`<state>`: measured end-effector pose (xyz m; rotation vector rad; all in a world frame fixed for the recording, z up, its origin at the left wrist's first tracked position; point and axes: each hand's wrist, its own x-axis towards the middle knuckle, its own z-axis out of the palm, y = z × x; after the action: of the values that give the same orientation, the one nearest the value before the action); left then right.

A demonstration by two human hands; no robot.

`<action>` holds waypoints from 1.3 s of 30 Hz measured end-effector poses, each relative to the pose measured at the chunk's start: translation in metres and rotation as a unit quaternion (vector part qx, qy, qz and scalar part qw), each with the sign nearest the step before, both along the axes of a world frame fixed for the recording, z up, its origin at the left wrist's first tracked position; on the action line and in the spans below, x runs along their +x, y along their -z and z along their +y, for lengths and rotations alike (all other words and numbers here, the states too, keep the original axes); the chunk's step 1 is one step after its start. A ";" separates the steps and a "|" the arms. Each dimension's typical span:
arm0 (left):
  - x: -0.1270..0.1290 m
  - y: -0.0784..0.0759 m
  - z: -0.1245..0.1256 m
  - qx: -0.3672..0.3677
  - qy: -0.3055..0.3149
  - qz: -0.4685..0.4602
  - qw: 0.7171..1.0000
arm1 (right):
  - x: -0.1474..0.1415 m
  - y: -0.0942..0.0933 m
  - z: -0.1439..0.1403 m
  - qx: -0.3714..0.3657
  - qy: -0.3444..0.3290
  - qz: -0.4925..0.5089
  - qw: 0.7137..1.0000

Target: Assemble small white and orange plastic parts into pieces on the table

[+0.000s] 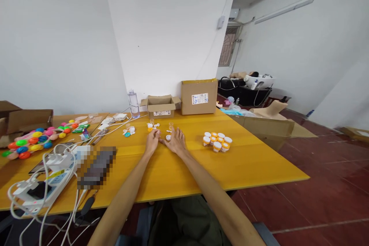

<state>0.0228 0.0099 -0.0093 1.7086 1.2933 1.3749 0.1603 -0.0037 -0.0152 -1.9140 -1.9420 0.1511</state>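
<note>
Now the cap [168,137] lies between the half-curled left hand [152,141] and the loosely extended right hand [177,143]; whether either holds something, I cannot tell. It seems light and stiff, best taken by its rim.

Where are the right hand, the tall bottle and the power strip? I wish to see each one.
Right hand [178,144]: head view, its back.
Tall bottle [133,104]: head view, its side.
Power strip [59,178]: head view, top face.

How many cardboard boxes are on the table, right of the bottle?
2: a small open box beyond the left hand, and a bigger box to its right. Others could hide behind.
</note>
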 end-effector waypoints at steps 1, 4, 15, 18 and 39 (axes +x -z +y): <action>0.000 0.001 0.000 -0.005 0.003 0.000 1.000 | 0.000 0.000 0.001 0.008 -0.007 -0.005 1.000; 0.001 0.002 -0.001 -0.012 0.010 0.015 1.000 | 0.003 -0.001 0.005 0.026 -0.026 -0.015 0.999; -0.002 0.005 -0.001 0.002 -0.011 0.046 0.999 | 0.005 -0.007 0.023 0.033 -0.051 -0.019 0.998; -0.003 0.006 -0.001 0.001 -0.024 0.041 0.999 | 0.006 -0.008 0.030 0.036 -0.054 -0.019 0.998; 0.003 -0.002 -0.012 -0.012 -0.014 0.062 0.998 | 0.003 -0.022 0.059 0.031 -0.042 -0.015 0.999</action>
<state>0.0259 -0.0022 -0.0070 1.7904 1.4011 1.2822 0.1636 0.0549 0.0066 -1.8059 -2.0249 0.0847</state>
